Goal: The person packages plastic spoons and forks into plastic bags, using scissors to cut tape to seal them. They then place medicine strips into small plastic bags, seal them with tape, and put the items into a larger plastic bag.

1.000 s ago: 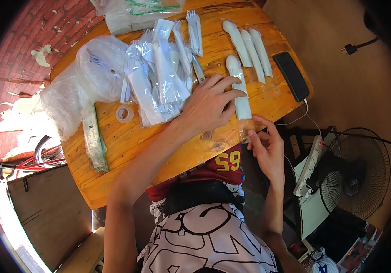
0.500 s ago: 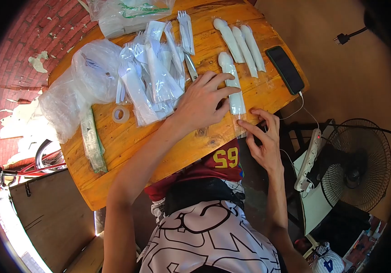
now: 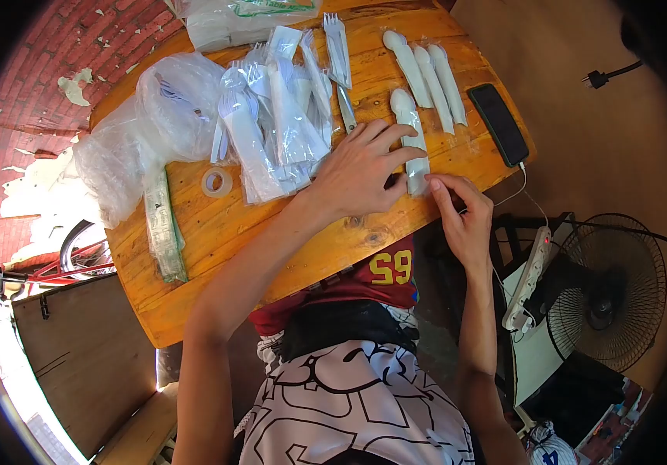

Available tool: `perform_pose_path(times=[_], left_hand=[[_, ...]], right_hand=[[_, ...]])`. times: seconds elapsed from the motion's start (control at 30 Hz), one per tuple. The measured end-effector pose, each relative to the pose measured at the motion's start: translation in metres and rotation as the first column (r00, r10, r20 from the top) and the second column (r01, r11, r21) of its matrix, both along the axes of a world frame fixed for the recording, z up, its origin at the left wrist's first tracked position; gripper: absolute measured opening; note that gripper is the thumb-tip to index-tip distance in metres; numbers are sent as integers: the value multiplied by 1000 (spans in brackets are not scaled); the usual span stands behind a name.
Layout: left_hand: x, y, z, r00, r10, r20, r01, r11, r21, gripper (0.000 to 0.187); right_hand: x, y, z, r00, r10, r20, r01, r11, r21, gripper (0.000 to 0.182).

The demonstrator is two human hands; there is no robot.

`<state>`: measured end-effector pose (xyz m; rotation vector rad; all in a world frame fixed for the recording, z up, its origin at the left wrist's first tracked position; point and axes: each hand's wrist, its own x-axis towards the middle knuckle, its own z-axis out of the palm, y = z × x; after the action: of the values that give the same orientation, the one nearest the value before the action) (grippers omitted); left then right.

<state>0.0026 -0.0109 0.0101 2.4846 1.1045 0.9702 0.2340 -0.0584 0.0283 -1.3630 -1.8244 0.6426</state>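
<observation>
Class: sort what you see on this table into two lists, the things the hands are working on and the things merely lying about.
In hand: left hand pressing the wrapped spoon; right hand at its lower end.

Lying about: three wrapped spoons, phone, tape roll, cutlery pile, plastic bags.

a single head-worn camera looks steeply down from above the person's chest, facing forward over a round wooden table [image 3: 217, 232] that fills the upper middle of the frame. the lens is a wide fisheye (edges bend and darken into a black ring). it sits close: both forearms run up from the bottom edge, and the left hand [image 3: 361, 174] and right hand [image 3: 461, 217] meet near the table's front rim. floor and a standing fan [image 3: 609, 291] show at right.
</observation>
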Motion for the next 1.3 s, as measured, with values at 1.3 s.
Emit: perform_pose_path(times=[1.3], left_hand=[[1,4,-8,995,-86,47,87,996,-3,22]], right_hand=[[-8,7,-13,973,-65,221,21,980,200,18]])
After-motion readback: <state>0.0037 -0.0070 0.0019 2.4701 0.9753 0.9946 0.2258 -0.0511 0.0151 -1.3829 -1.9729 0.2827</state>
